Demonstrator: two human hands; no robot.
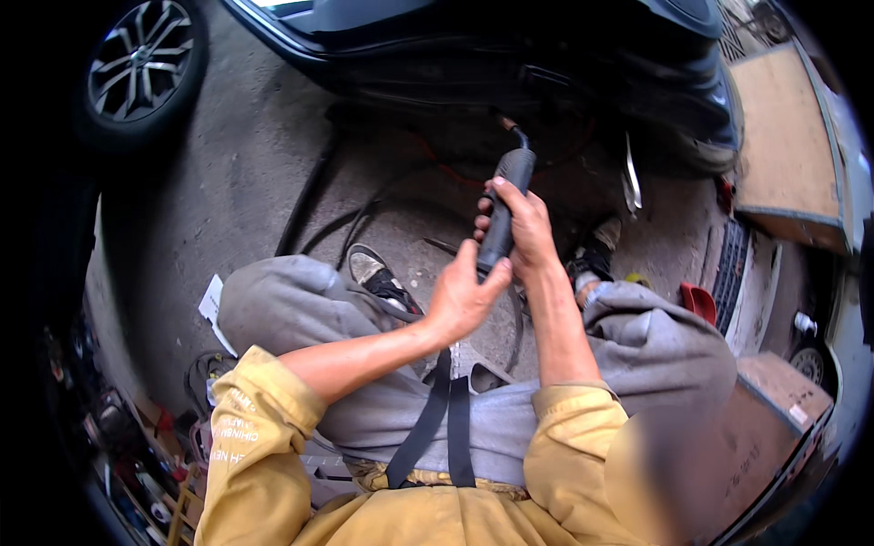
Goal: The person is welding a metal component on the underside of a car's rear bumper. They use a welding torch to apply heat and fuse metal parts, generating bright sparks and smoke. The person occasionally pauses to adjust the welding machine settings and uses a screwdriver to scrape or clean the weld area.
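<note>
Welding torch (516,168) points away from us, our left hand (462,296) gripping its rear, our right hand (525,227) its middle, fingers partly hiding the handle; beyond, a cut-off dark car (382,55), underside lost in shadow.

1. 2 bare hands I can see: L hand (462,298) & R hand (525,223).
2. 1 blk torch-type tool (515,170).
3. 2 shoes (381,278).
4. 2 blk straps (461,437).
5. 2 brn boxes (787,136), R side.
6. 1 dk car (492,55).
7. 1 loose spoked whl (141,60), far L.
8. 1 red scoop-like pc. (698,301), R side.
</note>
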